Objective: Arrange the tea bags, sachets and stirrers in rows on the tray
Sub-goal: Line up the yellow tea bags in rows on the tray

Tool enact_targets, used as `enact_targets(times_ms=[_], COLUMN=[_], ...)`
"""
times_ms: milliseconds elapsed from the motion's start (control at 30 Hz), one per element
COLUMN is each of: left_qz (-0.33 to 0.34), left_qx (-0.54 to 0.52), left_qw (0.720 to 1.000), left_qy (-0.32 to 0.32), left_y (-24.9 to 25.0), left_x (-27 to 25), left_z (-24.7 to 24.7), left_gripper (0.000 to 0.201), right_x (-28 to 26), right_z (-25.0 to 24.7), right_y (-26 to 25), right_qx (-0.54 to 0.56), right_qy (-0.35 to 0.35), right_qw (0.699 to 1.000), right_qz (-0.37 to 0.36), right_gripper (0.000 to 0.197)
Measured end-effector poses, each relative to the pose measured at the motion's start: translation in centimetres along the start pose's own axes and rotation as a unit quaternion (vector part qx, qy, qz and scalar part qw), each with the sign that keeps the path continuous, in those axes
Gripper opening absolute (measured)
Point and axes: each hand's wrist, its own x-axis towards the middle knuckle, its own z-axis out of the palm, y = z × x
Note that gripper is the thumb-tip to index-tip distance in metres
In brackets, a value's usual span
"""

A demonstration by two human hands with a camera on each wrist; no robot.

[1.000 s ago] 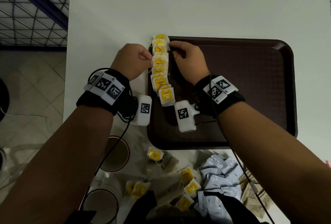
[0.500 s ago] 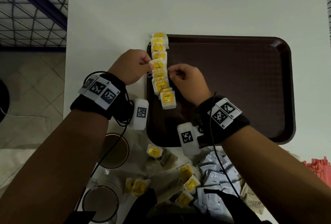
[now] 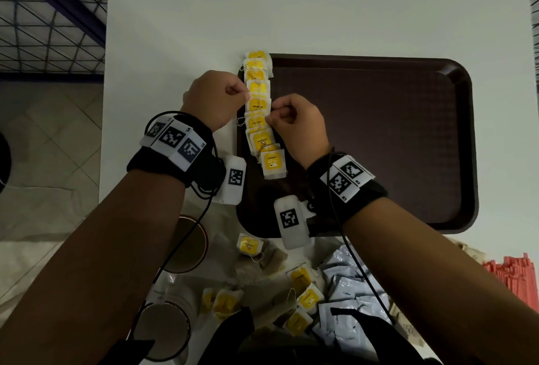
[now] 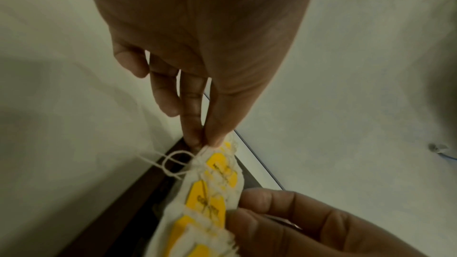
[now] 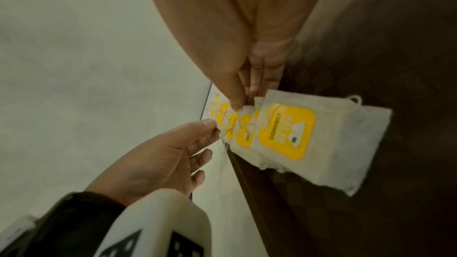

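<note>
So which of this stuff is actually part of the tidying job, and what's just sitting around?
Part of the job:
- brown tray
- row of tea bags along its left edge, pinched by left hand and right hand
- loose tea bags
- pale sachets
- red stirrers

Just lying about:
- two cups
- white table

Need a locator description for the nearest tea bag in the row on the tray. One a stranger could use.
Start at the dark brown tray on the white table. A single overlapping row of yellow-tagged tea bags runs along its left edge. The one you want is the nearest tea bag, below both hands: it lies on top of the overlap, slightly tilted, so its whole yellow tag shows, printed "CONNECT".
</note>
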Motion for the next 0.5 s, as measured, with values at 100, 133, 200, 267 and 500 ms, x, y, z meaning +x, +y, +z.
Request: enact_targets(times_ms=[100,133,200,267,500], left_qz=[-0.012,-0.015,-0.016,-0.02,0.002], left_qx=[-0.01,-0.015,-0.025,-0.03,0.014], left_qw=[1.0,1.0,0.999,0.999,0.999], left_qy=[0.013,0.017,0.018,0.021,-0.032], left_y=[0.1,0.2,0.1,0.0,-0.7], left_x=[-0.1,-0.1,-0.1,-0.2,-0.8], left_z=[0.0,0.0,0.0,-0.1,-0.6], left_gripper=[0.013,0.012,0.013,0.016,0.013], right_x=[0.3,0.4,0.6,0.5,-1.1], right_z=[0.3,0.4,0.2,0.0,-1.6], right_y=[-0.3,-0.4,-0.7,-0.7,-0.1], right_qx=[-0.015,-0.024,-0.032,-0.035,-0.087], right_qy=[0.002,0.0,-0.006,0.001,-0.047], right_qw=[1.0,1.0,0.999,0.999,0.995], right_qz=[-0.002,-0.006,-0.012,-0.009,0.021], right_gripper=[0.011,0.01,0.01,0.011,0.024])
